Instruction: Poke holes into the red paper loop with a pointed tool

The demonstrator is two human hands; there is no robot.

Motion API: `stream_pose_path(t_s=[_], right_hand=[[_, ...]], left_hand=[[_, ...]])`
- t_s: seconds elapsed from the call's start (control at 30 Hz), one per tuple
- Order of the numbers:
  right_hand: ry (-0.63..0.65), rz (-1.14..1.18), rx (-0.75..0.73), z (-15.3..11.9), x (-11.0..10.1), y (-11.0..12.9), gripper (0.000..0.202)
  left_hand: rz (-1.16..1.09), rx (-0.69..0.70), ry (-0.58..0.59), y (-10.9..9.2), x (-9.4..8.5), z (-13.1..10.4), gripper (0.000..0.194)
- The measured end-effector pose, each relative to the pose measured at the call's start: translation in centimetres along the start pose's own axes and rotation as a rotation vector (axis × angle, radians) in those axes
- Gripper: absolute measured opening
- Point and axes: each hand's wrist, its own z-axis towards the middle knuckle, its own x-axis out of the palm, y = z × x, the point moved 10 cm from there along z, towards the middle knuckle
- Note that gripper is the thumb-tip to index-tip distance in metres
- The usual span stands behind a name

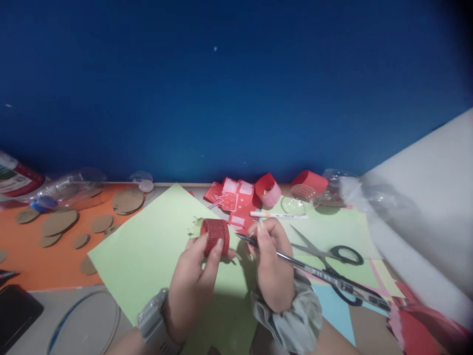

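My left hand (195, 281) grips a short red cylinder (215, 235) with a ribbed, textured side, holding it upright on a light green paper sheet (148, 251). My right hand (271, 264) holds a pen (314, 270) whose tip points left at the red cylinder, almost touching it. A jagged green paper cutout (194, 227) shows just behind the cylinder. A watch sits on my left wrist and a grey scrunchie on my right.
Black-handled scissors (332, 254) lie open right of my right hand. A white marker (278, 215), red paper rings (268, 189) and red printed cutouts (232, 199) lie behind. Cardboard circles (59, 222) rest on orange paper at left, near plastic bottles (62, 190).
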Motion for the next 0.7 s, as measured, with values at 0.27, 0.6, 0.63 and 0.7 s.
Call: stream_pose_path(t_s=[0.27, 0.6, 0.63, 0.7], right_hand=[[-0.003, -0.014, -0.049, 0.4, 0.2, 0.1, 0.023], [0.207, 0.016, -0.085, -0.3, 2.2, 0.7, 0.023], [0.223, 0.03, -0.091, -0.4, 2.4, 0.8, 0.025], [0.222, 0.053, -0.088, -0.5, 2.5, 0.8, 0.029]], left_hand=[[-0.04, -0.01, 0.029, -0.1, 0.3, 0.1, 0.035], [-0.077, -0.026, -0.01, -0.2, -0.2, 0.2, 0.04], [-0.071, -0.024, -0.016, -0.2, -0.3, 0.2, 0.04], [-0.064, -0.012, -0.028, -0.4, -0.5, 0.2, 0.039]])
